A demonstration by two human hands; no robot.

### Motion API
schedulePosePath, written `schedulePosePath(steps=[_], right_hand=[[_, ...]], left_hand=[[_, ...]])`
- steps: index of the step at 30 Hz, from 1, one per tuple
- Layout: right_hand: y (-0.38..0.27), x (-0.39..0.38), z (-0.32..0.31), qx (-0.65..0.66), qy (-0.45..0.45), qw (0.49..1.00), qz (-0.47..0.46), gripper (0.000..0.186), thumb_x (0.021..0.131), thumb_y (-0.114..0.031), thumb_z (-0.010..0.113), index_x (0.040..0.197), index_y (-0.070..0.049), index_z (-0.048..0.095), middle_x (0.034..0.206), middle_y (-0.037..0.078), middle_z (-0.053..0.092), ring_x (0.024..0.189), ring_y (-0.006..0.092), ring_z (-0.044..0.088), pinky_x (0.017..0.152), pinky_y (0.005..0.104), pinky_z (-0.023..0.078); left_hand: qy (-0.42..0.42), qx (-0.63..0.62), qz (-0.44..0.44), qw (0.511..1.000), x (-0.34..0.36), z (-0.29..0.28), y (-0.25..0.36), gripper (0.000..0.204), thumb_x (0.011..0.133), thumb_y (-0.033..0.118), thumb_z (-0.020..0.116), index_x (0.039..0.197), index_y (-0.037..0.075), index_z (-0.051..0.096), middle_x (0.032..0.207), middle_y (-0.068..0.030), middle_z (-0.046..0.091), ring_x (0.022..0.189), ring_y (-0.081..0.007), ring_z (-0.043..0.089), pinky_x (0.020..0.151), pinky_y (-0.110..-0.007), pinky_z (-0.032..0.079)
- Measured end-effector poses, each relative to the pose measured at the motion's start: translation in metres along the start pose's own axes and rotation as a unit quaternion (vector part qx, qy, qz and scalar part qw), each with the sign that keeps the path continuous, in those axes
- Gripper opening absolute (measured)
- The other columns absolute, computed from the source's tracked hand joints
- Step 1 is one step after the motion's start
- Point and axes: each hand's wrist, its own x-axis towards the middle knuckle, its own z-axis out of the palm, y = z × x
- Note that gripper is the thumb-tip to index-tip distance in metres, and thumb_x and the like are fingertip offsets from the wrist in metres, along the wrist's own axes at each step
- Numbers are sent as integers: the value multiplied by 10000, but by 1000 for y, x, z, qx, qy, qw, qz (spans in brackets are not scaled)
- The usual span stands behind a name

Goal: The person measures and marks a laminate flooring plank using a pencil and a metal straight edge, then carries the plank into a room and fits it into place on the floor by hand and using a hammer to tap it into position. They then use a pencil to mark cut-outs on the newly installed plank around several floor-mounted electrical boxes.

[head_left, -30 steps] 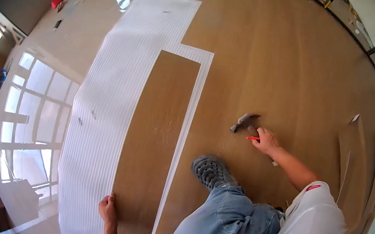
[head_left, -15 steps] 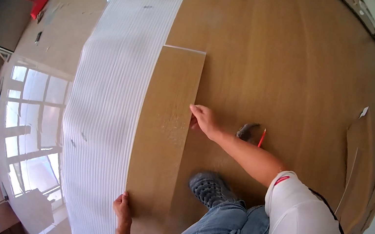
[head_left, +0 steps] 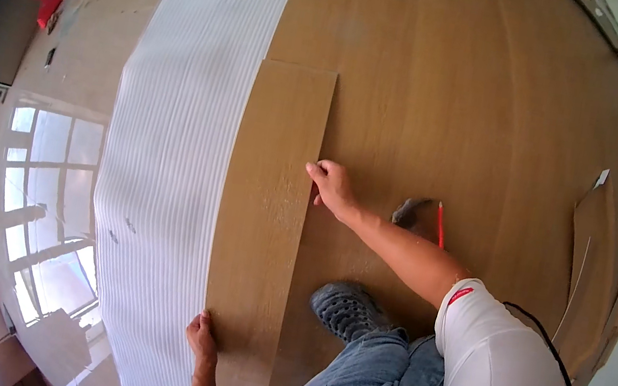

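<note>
A long brown wood-look floor plank [head_left: 265, 202] lies lengthwise before me, with whitish specks on its middle. My left hand [head_left: 202, 336] is closed on its left edge at the near part, thumb on top. Farther up, my right hand [head_left: 332, 189] pinches the right edge, its thumb on the top face and the other fingers curled at the side. The plank's far end meets the laid brown flooring [head_left: 437, 108]. Along its left side runs white ribbed underlay [head_left: 172, 129]. A red pencil [head_left: 441, 225] and a dark curved tool [head_left: 409, 211], partly shadowed, lie beyond my right forearm.
My foot in a dark clog with holes [head_left: 348, 312] rests on the flooring right of the plank. Brown board offcuts [head_left: 595, 265] lie near the right wall. Shiny bare floor [head_left: 82, 85] stretches left of the underlay, with a red dustpan-like object [head_left: 52, 4] far left.
The plank has slid forward in my hands, and the white gap at its far end has closed. My view has shifted slightly.
</note>
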Motion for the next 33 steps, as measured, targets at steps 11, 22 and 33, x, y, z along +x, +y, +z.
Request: schedulePosePath(steps=[11, 22, 33], right_hand=[[-4, 1, 1, 21, 8, 1000, 19, 367, 991, -293, 545, 903, 62, 583, 676, 68, 578, 484, 139, 562, 399, 294, 486], [-9, 3, 2, 7, 32, 999, 21, 321, 974, -280, 570, 852, 15, 595, 649, 21, 572, 492, 90, 538, 402, 251, 447], [-51, 14, -15, -294, -85, 950, 61, 420, 988, -311, 513, 719, 8, 560, 559, 99, 591, 465, 189, 599, 470, 363, 482]], left_hand=[[9, -8, -23, 1000, 4, 2, -2, 437, 971, 385, 562, 709, 35, 557, 637, 51, 440, 592, -82, 349, 515, -292, 287], [7, 30, -62, 998, -15, -5, 51, 456, 976, 345, 544, 795, -66, 628, 630, 27, 467, 604, -98, 359, 532, -297, 309], [7, 30, -83, 996, 17, 11, -10, 411, 950, 359, 591, 828, -32, 623, 706, 4, 517, 665, -115, 416, 587, -320, 370]])
